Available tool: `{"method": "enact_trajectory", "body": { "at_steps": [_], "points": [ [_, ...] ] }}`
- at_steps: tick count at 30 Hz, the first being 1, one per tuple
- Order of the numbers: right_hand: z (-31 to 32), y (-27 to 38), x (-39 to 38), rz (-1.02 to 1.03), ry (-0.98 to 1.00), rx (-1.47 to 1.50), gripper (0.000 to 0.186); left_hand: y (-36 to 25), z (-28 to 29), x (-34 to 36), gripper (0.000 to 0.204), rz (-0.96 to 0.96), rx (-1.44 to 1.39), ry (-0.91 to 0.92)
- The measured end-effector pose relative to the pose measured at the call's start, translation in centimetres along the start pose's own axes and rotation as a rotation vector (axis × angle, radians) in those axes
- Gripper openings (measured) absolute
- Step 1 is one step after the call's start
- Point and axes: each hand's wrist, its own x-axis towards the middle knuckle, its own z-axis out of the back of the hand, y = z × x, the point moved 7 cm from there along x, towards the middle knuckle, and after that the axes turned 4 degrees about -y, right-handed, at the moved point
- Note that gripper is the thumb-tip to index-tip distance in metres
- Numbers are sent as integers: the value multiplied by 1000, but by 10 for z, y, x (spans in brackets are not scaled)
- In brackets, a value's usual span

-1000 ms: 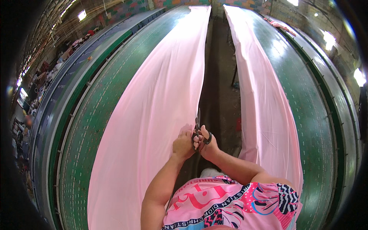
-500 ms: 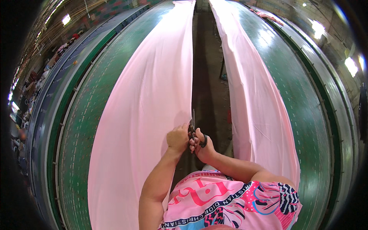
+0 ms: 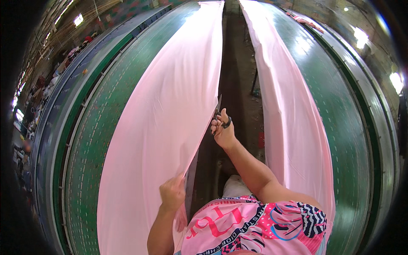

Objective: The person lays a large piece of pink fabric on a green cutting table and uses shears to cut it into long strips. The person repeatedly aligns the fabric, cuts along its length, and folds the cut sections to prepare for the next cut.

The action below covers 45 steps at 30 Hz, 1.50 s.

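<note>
My right hand [image 3: 224, 132] holds black-handled scissors [image 3: 227, 122], their blades pointing away from me along the inner edge of the left pink fabric [image 3: 161, 106]. My left hand [image 3: 171, 193] is closed on that fabric's edge lower down, near my body, and the edge runs slanting from it toward the scissors. The left fabric lies long and lightly creased over a green table. A second pink strip [image 3: 293, 144] lies rumpled lengthwise on the right, across the dark gap from the first.
Long green tables [image 3: 348, 144] run away on both sides of a narrow dark floor gap [image 3: 233, 68], with further rails and tables [image 3: 68, 110] beyond. Assorted piles line the far left. A small pink bundle [image 3: 306, 23] lies at the back right, and my patterned pink shirt fills the bottom.
My right hand and scissors have moved forward, away from me. My left hand has moved back toward my body with the fabric edge, which now slants outward from the gap's far part.
</note>
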Motion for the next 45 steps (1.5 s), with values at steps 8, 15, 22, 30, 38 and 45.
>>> {"method": "enact_trajectory", "body": {
  "at_steps": [8, 15, 22, 30, 38, 45],
  "points": [
    [0, 63, 189, 24, -61, 51, 70, 25, 53, -9, 17, 345, 174, -106],
    [-29, 131, 306, 11, -48, 72, 67, 49, 89, -28, 19, 728, 382, -203],
    [-42, 118, 310, -54, -6, -57, 45, 133, 36, -56, 22, 947, 494, 183],
    [-46, 158, 327, -36, 98, -145, 49, 109, -99, 179, 48, 418, 85, 20],
    [-45, 150, 306, -71, 47, -129, 41, 40, -263, 401, 56, 39, 35, 43],
    [-23, 159, 292, -278, -24, -295, 44, 57, -384, 518, 25, 53, 170, 358]
  ]
}}
